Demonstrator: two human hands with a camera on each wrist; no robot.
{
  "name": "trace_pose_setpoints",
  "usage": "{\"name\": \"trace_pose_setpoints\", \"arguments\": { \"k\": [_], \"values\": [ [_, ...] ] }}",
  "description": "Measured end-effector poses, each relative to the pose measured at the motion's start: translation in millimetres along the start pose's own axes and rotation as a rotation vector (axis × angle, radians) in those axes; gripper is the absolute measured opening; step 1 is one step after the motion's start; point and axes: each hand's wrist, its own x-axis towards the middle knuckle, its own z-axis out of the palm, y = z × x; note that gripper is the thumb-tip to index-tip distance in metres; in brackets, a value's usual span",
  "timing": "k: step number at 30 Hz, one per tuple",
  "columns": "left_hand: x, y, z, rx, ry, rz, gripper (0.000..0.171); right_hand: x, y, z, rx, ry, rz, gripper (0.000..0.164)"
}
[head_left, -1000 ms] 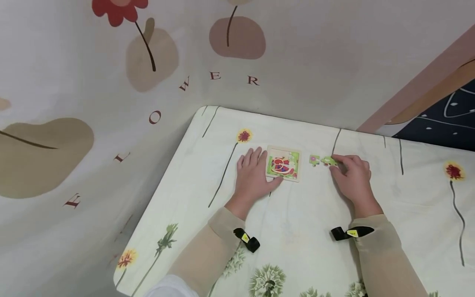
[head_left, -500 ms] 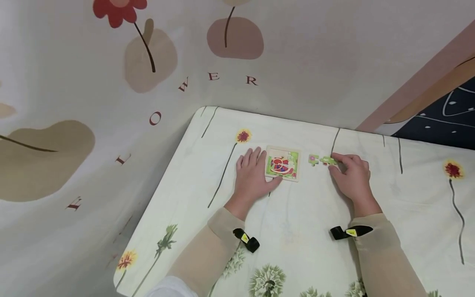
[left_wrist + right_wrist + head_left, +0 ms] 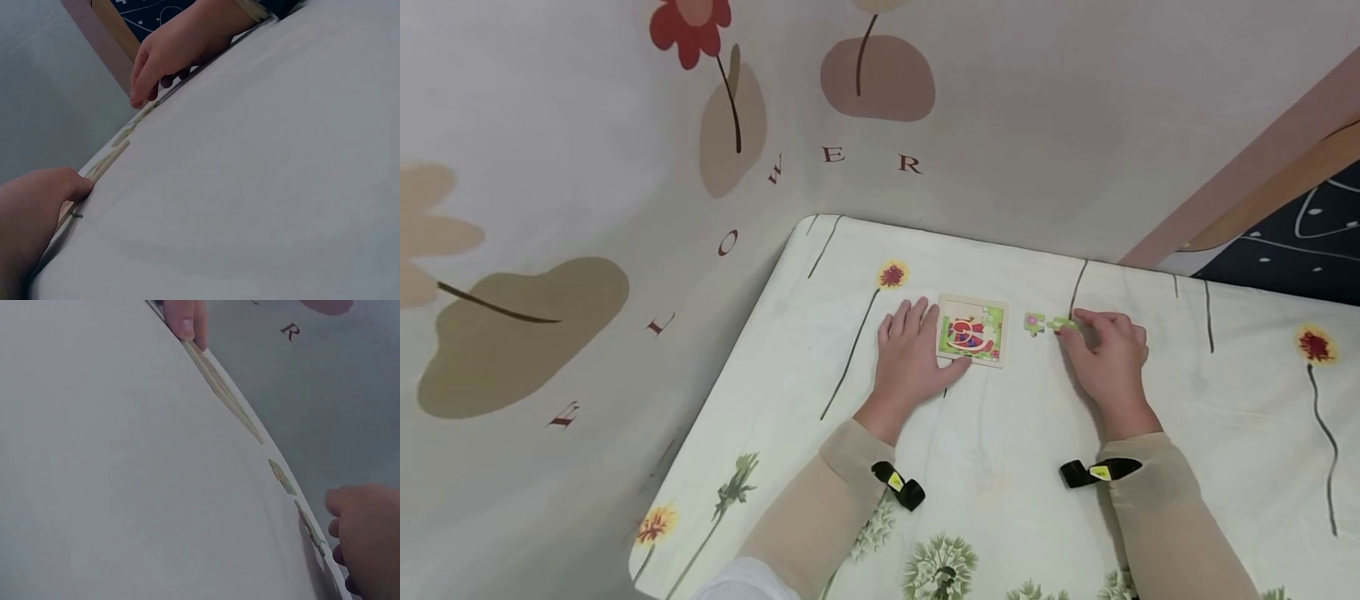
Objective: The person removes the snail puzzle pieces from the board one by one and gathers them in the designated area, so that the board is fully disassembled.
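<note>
In the head view, my left hand (image 3: pixel 912 354) lies flat with fingers spread beside a small square wooden jigsaw puzzle (image 3: pixel 972 332). Its thumb rests over the puzzle's lower edge. The puzzle tray has a pale frame, a red and purple picture and a bare patch at the upper left. To its right lie a loose green jigsaw piece with a pink flower (image 3: pixel 1034 323) and another green jigsaw piece (image 3: pixel 1054 324). My right hand (image 3: pixel 1111 354) is bent over this second piece, thumb partly covering it. In the right wrist view that piece (image 3: pixel 310 529) lies flat, with the loosely curled fingers apart from it.
A white flower-print cloth (image 3: pixel 1000 433) covers the table. Its far edge runs along a pale printed wall curtain (image 3: pixel 1030 167), which also hangs on the left. A dark patterned area (image 3: pixel 1300 233) shows at the right back.
My right hand has shifted slightly left, bringing its thumb over the second green jigsaw piece. The left hand and the puzzle stay put. The curtain on the left has swayed.
</note>
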Motion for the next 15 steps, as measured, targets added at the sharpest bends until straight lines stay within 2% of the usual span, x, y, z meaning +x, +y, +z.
{"name": "trace_pose_setpoints", "arguments": {
  "k": [3, 7, 15],
  "values": [
    [-0.5, -1.2, 0.2, 0.002, 0.005, 0.0, 0.1, -2.5, -10.2, 8.9, -0.025, 0.011, -0.042, 0.045],
    [-1.4, -2.2, -0.4, 0.008, 0.006, -0.004, 0.101, -5.3, -25.5, 23.9, -0.073, -0.024, -0.106, 0.049],
    [-0.5, 0.7, -3.5, 0.014, -0.016, -0.003, 0.101, -5.1, -46.7, 44.0, -0.086, -0.03, -0.161, 0.039]
  ]
}}
